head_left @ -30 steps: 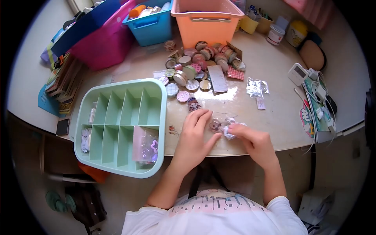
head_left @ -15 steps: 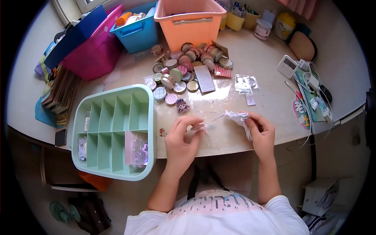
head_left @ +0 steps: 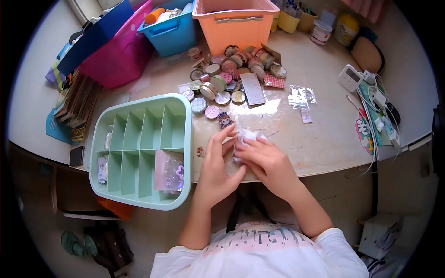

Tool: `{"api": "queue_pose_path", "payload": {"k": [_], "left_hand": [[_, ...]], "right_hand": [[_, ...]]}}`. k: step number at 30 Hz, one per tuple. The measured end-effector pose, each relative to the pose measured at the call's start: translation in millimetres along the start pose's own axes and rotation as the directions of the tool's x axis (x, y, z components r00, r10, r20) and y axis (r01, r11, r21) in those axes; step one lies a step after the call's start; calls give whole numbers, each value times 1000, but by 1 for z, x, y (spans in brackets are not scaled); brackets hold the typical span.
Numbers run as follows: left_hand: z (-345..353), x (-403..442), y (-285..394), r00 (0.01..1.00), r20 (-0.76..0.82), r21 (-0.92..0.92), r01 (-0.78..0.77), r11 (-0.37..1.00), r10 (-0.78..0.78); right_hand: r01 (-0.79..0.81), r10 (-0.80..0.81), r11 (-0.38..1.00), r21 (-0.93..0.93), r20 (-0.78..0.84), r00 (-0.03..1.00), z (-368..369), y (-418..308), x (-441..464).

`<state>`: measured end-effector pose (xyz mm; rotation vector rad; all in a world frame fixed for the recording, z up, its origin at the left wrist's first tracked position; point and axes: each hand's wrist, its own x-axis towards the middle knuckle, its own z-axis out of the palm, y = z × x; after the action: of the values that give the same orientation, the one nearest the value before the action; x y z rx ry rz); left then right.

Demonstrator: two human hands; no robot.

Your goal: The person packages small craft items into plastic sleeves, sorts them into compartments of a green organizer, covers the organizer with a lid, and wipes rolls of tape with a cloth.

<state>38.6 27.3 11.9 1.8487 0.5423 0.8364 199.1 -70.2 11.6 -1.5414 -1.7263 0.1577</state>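
Close together over the front edge of the table, both my hands meet around a crumpled white soft bundle (head_left: 250, 135), which looks like gathered cloth. My right hand (head_left: 271, 164) is closed over it from the right, its fingers covering part of it. On the other side, my left hand (head_left: 218, 162) curls round a piece of clear plastic (head_left: 234, 158), mostly hidden between the hands; its thumb points inward. Just beyond my left fingertips lies a small cartoon-girl figure (head_left: 225, 121). A small printed sticker (head_left: 200, 151) is left of my left hand.
A mint-green divided box (head_left: 187, 139) holding small packets stands left. Behind are several tape rolls (head_left: 218, 83), an orange bin (head_left: 236, 32), a blue bin (head_left: 169, 37) and a magenta bin (head_left: 116, 65). Clear packets (head_left: 301, 96) lie right, near cables and a white timer (head_left: 350, 78).
My right hand has moved left with the white bundle to meet my left hand. The clear plastic between my left fingers is now largely covered. The view has shifted slightly.
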Motion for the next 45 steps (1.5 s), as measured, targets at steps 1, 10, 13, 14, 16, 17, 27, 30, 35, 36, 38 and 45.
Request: {"api": "queue_pose_path", "payload": {"k": [1,10,13,14,16,17,27,30,35,36,38,45], "left_hand": [[-1,1,-1,997,10,55,-72,996,72],[-5,5,0,997,73,7,-25,1000,25],[-5,6,2,997,72,30,-32,999,30],[-4,5,4,998,64,33,-28,999,26],[-4,4,7,994,99,155,-54,986,39],[-4,3,8,989,139,277,-82,957,45],[20,-23,8,967,-106,393,-174,903,232],[1,-48,44,906,-184,535,-233,812,381],[-82,-78,93,783,-450,804,146,577,429],[-92,-74,89,796,-507,749,216,626,332],[-107,-67,79,792,-563,684,288,671,234],[-110,-57,69,852,-522,567,318,760,32]], "right_hand": [[-1,1,1000,1,3,1000,-6,1,-5],[-69,69,997,-19,-32,997,-15,-7,-21],[-61,61,998,-6,11,998,-36,9,-37],[-144,139,986,-88,-56,989,-41,15,-40],[-220,202,962,-164,-123,972,-49,29,-39],[-210,164,946,-247,-195,967,-52,39,-34],[-85,72,992,88,146,987,-43,13,21],[-105,-5,910,401,263,965,-47,2,32],[-145,59,729,669,150,987,-47,-27,61],[-166,72,734,658,168,983,-48,-32,70],[-181,76,745,642,188,979,-46,-41,88],[-28,-95,835,550,195,976,-29,-53,118]]}}
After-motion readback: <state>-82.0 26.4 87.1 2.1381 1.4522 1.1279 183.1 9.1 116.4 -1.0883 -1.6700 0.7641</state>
